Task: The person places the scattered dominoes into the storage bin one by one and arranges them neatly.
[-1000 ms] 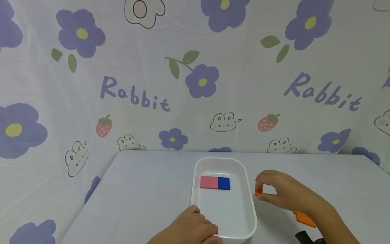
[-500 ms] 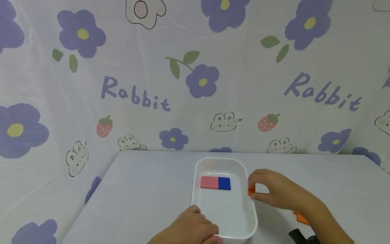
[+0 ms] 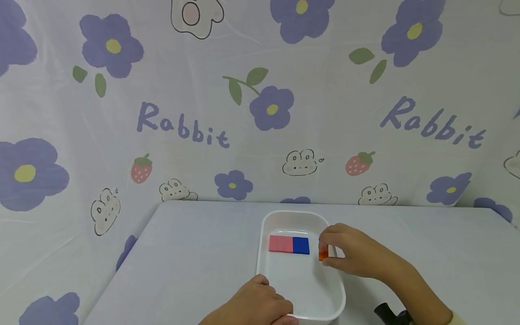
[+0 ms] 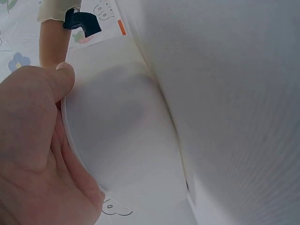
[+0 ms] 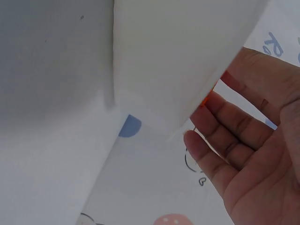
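Your white tray [image 3: 300, 286] is holding a pink piece [image 3: 280, 244] and a blue piece [image 3: 301, 245], lying edge to edge toward its far end. Your left hand [image 3: 260, 300] is gripping its near rim. Over its right side, your right hand's [image 3: 352, 249] fingers are pinching and partly covering an orange piece [image 3: 323, 255]. Right of the tray, a black object [image 3: 387, 313] is running out of view.

Orange pc [image 3: 323, 256] held nr wht tray [image 3: 302, 289] R rim, pink pc [image 3: 280, 244] touching blue pc [image 3: 301, 246] inside
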A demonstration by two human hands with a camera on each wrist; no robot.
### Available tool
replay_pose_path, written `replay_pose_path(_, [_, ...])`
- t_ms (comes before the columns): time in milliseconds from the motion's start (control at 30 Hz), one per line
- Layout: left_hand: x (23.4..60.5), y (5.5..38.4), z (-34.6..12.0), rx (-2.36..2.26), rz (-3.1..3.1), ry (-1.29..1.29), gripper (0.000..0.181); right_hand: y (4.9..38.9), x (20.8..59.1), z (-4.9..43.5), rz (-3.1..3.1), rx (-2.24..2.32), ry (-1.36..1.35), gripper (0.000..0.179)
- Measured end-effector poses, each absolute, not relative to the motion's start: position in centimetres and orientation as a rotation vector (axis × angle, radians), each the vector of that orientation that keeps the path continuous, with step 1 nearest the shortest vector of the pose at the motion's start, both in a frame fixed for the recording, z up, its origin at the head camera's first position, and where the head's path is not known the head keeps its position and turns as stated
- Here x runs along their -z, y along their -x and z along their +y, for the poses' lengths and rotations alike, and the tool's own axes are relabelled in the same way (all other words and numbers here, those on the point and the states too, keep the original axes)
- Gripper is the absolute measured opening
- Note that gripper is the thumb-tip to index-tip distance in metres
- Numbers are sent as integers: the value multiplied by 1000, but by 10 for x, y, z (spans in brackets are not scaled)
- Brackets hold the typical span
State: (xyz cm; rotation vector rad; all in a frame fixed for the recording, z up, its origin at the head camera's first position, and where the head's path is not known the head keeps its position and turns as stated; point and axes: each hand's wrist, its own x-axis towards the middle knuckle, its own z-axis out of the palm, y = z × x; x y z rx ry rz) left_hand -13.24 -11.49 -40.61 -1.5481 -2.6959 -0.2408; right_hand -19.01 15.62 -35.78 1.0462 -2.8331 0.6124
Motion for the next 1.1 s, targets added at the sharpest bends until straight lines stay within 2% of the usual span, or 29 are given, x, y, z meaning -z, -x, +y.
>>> replay_pose_path(333, [408,134,-116,198,-2560,1564,42,197,364,141,-2846,-598,-1098,22])
replay_pose_path(567, [412,135,-117,167,-2453,1556,33,200,374,133,-2827,-614,-1168,21])
replay_pose_path(1100, [413,138,-118,119,-2372,1529,34,212,387,110,-2814,-542,-1289,17])
